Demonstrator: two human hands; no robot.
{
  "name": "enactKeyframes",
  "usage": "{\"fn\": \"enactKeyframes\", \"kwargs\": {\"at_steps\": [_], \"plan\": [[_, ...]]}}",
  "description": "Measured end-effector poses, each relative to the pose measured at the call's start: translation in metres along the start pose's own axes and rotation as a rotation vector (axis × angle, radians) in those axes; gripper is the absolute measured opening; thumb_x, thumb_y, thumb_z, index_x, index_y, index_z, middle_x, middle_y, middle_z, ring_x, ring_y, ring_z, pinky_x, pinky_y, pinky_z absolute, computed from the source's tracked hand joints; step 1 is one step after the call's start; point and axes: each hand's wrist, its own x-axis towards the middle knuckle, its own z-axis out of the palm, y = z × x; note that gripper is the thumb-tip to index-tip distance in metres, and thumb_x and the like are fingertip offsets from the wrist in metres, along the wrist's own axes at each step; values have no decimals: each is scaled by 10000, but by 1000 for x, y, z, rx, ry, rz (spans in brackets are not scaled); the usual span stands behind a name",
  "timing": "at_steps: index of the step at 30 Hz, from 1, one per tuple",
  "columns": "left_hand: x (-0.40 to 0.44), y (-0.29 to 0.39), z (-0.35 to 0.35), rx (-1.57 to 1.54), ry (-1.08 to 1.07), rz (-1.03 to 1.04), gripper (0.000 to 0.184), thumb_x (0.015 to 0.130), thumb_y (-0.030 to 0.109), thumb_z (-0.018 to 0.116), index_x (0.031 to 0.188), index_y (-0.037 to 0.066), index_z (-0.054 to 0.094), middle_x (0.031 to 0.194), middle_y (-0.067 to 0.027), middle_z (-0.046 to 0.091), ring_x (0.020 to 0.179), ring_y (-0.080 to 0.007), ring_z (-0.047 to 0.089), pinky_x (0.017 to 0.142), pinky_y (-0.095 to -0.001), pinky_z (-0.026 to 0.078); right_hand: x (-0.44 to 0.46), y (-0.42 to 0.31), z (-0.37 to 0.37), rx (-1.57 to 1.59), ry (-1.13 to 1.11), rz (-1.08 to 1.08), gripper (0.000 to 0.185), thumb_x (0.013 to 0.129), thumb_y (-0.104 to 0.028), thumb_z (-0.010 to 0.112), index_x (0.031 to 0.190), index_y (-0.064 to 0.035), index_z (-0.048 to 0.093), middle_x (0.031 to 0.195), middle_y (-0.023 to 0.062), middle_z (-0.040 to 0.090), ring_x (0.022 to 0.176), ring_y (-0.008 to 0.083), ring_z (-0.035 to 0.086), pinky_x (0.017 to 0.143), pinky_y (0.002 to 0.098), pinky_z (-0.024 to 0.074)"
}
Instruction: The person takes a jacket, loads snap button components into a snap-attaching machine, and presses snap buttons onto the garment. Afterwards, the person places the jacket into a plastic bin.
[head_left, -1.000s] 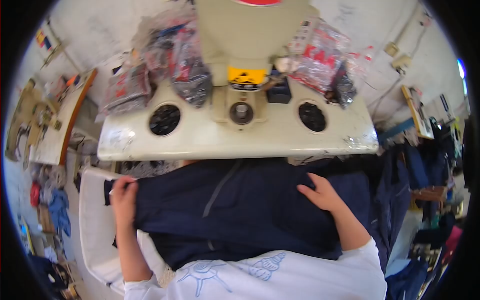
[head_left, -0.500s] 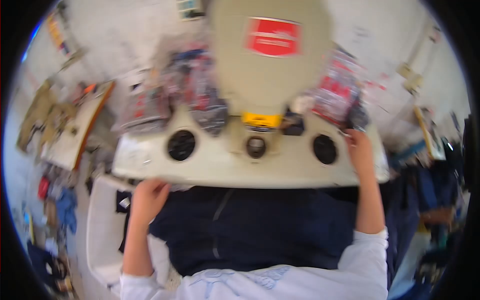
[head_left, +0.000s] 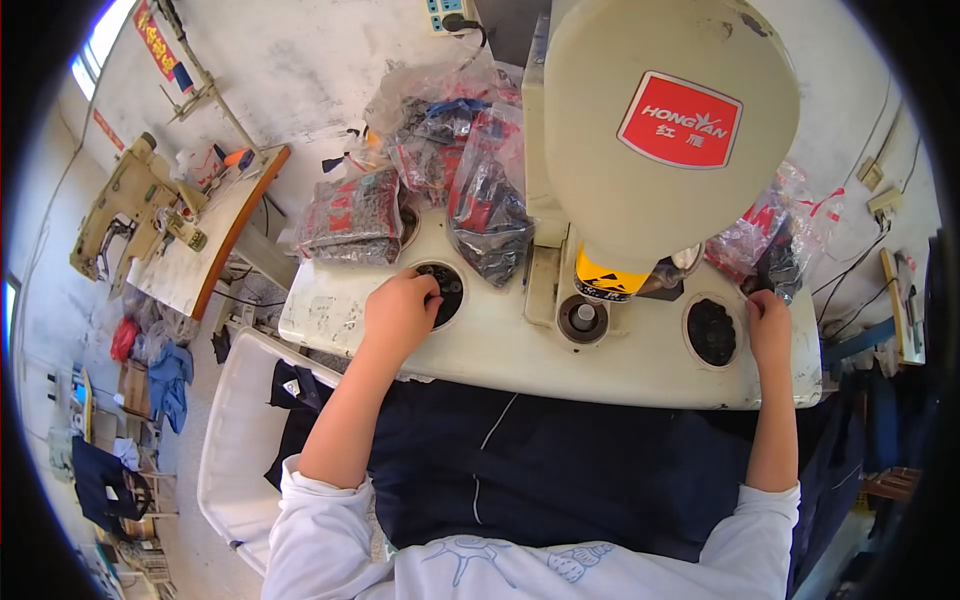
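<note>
My left hand [head_left: 398,315] is at the near left edge of a round recessed dish [head_left: 452,299] of small dark pieces, its fingers curled and partly hidden over the rim. My right hand [head_left: 768,322] rests just right of the other dish [head_left: 712,332], which also holds dark pieces. Its thumb and fingertips are pinched together near a plastic bag [head_left: 785,235], and anything inside the pinch is too small to make out. Between the dishes stands a beige press machine [head_left: 665,130] with a yellow guard [head_left: 610,277] above a round metal die [head_left: 583,319].
Filled plastic bags [head_left: 350,215] sit at the back left of the cream machine table [head_left: 620,375]. Dark navy cloth [head_left: 590,460] lies over my lap below its front edge. A white bin [head_left: 235,450] stands at the left, with a sewing machine [head_left: 125,205] beyond.
My left hand has moved from the table's front left edge up to the left dish. My right hand stays beside the right dish. The view has turned leftward and sharpened.
</note>
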Motion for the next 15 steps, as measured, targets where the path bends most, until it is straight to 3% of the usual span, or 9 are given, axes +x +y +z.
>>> {"fn": "enactKeyframes", "kwargs": {"at_steps": [7,15], "plan": [[0,1,3,-27,54,18,68,719,117,677,774,86,651,857,-77,600,775,-299,602,667,-385,480,-11,-50,-16,195,101,-7,52,839,-26,578,878,8,578,761,155,593,667,269,577,625,336,454],[2,-11,9,50,111,66,44,738,100,646,758,64,632,856,-77,601,748,-284,605,650,-370,484,-25,-58,-18,336,21,45,62,868,-41,568,909,0,588,744,63,579,645,129,543,605,261,435]]}}
